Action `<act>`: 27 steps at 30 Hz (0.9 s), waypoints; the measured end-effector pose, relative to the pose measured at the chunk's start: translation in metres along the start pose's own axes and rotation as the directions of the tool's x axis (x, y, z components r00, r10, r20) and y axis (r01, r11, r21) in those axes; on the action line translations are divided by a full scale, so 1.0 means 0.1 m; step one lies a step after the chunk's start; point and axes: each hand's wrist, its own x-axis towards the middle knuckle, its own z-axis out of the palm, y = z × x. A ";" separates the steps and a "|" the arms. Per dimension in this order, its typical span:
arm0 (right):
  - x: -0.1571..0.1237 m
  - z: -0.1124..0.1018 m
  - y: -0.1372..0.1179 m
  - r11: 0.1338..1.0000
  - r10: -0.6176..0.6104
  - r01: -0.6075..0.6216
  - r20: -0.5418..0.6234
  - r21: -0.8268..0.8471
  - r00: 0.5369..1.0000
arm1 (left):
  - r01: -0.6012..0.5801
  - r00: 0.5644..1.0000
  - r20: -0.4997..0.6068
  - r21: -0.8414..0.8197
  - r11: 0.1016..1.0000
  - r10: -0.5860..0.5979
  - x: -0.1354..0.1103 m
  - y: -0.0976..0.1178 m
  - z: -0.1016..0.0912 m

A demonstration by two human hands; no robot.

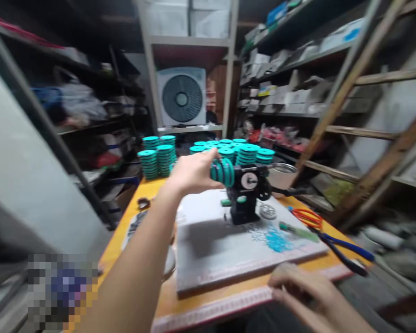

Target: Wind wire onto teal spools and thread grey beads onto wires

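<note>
My left hand (196, 173) reaches over the board, its fingers wrapped round several teal disc-shaped spools (225, 172). These spools sit in a row at the left side of a small black hand-crank winder (244, 203); whether they are on its shaft I cannot tell. Low at the table's front edge is my right hand (305, 293), blurred, with its fingers curled in; anything inside them is hidden. Behind the winder stand stacks of similar teal spools (247, 155), and another group of stacks (164, 159) rises farther left.
The winder stands on a white board (208, 259) over a yellow table (125, 222). On the right lie blue-handled pliers (346, 249), an orange cord coil (308, 217) and blue scraps (277, 239). A round tin (282, 178) is behind. Shelves and a box fan (182, 97) surround the table.
</note>
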 end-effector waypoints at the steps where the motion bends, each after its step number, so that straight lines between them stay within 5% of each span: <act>1: 0.06 -0.12 0.04 0.997 -0.033 0.027 -0.077 -0.076 0.996 | -0.010 1.000 -0.015 -0.003 1.000 0.010 0.03 -0.06 0.04; 6: 0.42 -0.25 0.23 0.932 -0.134 0.058 -0.191 -0.357 0.973 | 0.048 0.999 0.000 0.076 0.996 -0.048 0.04 -0.08 0.02; 14: 0.87 -0.10 0.29 0.923 -0.125 0.086 -0.080 -0.376 0.989 | 0.097 0.995 0.002 0.073 0.993 -0.098 0.09 -0.05 0.05; 22: 0.90 0.02 0.30 0.898 -0.200 0.155 -0.068 -0.411 0.977 | 0.043 0.998 -0.058 0.076 0.996 -0.039 0.06 -0.12 0.09; 27: 0.95 -0.03 0.10 0.901 -0.294 0.226 -0.137 -0.371 0.946 | 0.011 0.998 -0.065 0.072 0.997 -0.007 0.03 -0.12 0.09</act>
